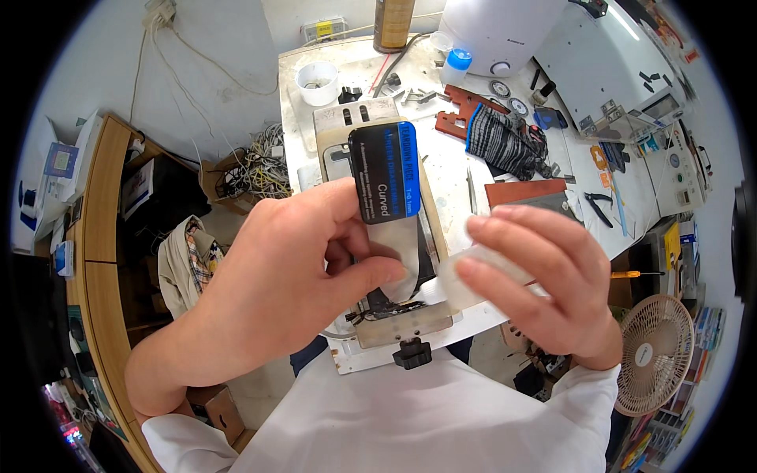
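Observation:
My left hand point(268, 276) grips a thin tool with a black, blue-edged printed end point(382, 165) and a silvery sheet point(390, 244) below it, pinched near my thumb. The tool lies over a dark phone-like device point(428, 260) clamped in a metal fixture point(402, 331) with a black knob point(412, 354). My right hand point(536, 292), blurred, holds a translucent white bottle point(451, 284); its tip is at the device's lower right, beside my left thumb.
Around the fixture are a white cup point(317, 84), striped glove point(505, 142), red mat point(524, 192), pliers point(599, 209) and white machine point(497, 35). Cables point(256, 173) hang at left; a fan point(654, 355) stands at lower right.

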The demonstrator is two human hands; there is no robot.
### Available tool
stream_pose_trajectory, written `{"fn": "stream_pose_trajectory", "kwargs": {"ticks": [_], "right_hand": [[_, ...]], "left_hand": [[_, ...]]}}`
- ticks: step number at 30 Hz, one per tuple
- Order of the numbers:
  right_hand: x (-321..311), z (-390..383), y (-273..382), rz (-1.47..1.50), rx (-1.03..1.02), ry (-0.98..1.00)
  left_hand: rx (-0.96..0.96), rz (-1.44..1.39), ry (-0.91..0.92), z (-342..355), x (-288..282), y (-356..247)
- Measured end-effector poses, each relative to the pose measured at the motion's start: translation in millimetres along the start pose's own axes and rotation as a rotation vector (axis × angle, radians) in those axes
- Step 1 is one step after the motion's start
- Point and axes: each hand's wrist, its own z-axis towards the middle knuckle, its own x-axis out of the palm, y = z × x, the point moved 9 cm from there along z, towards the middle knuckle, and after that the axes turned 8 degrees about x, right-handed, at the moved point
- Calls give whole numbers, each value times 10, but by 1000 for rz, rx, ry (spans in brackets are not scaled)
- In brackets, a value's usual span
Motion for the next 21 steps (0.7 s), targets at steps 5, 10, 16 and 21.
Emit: {"fn": "stream_pose_trajectory", "kwargs": {"ticks": [5, 10, 16, 21], "right_hand": [[-143, -75, -186, -48, 32, -102], [-225, -116, -276, -71, 65, -122], [-246, -138, -288, -76, 54, -138], [-247, -141, -284, -82, 46, -148]], "left_hand": [[-15, -8, 1, 21, 21, 16], [-25, 0, 10, 26, 38, 0], [-33, 26, 13, 51, 51, -7], [-38, 37, 14, 47, 64, -14]]}}
